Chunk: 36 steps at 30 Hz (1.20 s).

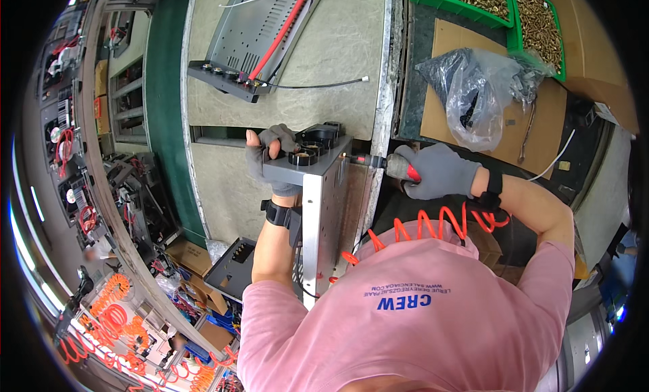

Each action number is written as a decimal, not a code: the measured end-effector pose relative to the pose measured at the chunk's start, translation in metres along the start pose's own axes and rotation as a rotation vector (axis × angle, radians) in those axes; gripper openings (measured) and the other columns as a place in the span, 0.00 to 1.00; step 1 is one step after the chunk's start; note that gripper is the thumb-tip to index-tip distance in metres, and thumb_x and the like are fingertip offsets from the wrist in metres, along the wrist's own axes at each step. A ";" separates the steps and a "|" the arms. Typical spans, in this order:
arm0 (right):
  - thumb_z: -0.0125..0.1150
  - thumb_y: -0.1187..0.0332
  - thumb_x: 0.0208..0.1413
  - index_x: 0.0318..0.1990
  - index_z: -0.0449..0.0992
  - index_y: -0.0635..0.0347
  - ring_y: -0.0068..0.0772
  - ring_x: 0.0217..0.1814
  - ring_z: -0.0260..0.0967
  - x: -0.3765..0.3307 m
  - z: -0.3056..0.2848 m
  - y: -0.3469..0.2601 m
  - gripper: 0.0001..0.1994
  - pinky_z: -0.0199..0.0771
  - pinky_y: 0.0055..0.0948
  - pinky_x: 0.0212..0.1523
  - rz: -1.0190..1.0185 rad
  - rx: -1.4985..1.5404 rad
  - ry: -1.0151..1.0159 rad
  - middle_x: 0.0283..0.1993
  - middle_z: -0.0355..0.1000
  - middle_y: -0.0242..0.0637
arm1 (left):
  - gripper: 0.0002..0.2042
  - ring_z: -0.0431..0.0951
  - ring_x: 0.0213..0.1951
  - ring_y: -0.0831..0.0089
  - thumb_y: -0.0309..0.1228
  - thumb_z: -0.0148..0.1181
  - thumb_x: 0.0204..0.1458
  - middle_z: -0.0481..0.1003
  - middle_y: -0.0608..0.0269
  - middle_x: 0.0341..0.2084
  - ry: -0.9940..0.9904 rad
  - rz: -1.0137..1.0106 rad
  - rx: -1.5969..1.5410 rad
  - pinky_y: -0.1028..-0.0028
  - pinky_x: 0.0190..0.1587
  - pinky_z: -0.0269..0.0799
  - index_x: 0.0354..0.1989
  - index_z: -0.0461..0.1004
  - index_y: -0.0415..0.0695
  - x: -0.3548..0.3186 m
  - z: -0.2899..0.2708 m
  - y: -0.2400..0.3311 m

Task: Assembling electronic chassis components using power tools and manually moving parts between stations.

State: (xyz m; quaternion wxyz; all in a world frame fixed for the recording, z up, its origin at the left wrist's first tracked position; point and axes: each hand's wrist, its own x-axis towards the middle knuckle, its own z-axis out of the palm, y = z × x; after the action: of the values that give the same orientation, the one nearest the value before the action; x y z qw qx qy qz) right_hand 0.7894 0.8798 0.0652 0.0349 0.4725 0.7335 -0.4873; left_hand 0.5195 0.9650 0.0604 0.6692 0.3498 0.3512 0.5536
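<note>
My left hand (267, 155), in a grey glove with bare fingertips, is closed around the end of a grey metal housing (331, 189). Round black fittings (303, 158) sit on that end, right beside my fingers. The housing stands lengthwise against the bench edge, its long perforated side facing right. My right hand (443, 173), also gloved, is wrapped around a power screwdriver (400, 167) with a grey and red body. Its bit points left at the housing's side, close to the end face; whether the tip touches a screw cannot be made out.
Another perforated metal housing (253, 43) with a red cable lies farther up the bench (345, 108). At right, a clear plastic bag (480, 98) rests on cardboard (449, 40), near green bins (466, 3) of brass-coloured small parts. A coiled orange hose (422, 226) hangs near my right arm.
</note>
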 end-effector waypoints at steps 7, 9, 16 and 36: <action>0.56 0.58 0.40 0.45 0.61 0.66 0.49 0.24 0.68 -0.001 0.005 0.001 0.26 0.67 0.42 0.27 0.003 -0.043 0.026 0.20 0.68 0.47 | 0.24 0.56 0.19 0.72 0.45 0.30 0.60 0.58 0.62 0.10 0.072 0.039 0.033 0.74 0.24 0.54 0.10 0.53 0.49 -0.002 0.007 0.001; 0.56 0.58 0.40 0.48 0.61 0.65 0.49 0.25 0.68 -0.003 0.007 0.003 0.28 0.67 0.42 0.27 -0.023 -0.038 0.070 0.21 0.69 0.47 | 0.24 0.56 0.20 0.72 0.45 0.30 0.60 0.57 0.64 0.11 0.038 0.046 0.047 0.74 0.26 0.54 0.11 0.53 0.50 -0.002 0.010 0.003; 0.58 0.54 0.40 0.57 0.56 0.57 0.51 0.28 0.70 -0.055 0.018 0.002 0.35 0.70 0.40 0.31 0.141 -0.031 0.169 0.25 0.70 0.50 | 0.19 0.67 0.30 0.71 0.45 0.37 0.60 0.70 0.59 0.26 0.016 -0.084 0.460 0.73 0.36 0.62 0.28 0.67 0.42 0.018 -0.024 0.032; 0.63 0.69 0.37 0.57 0.55 0.60 0.29 0.34 0.68 -0.317 0.089 -0.033 0.36 0.69 0.29 0.36 0.358 0.438 1.313 0.38 0.67 0.39 | 0.07 0.71 0.40 0.50 0.28 0.52 0.43 0.73 0.49 0.33 -1.025 0.476 1.487 0.63 0.45 0.66 0.30 0.74 0.42 0.010 0.214 -0.154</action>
State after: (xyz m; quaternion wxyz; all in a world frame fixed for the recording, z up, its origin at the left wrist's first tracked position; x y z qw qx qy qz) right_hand 0.9032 0.6019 0.2037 -0.4302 0.7776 0.3995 -0.2251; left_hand 0.7810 0.9355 0.0366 0.2157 0.9525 0.1964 0.0871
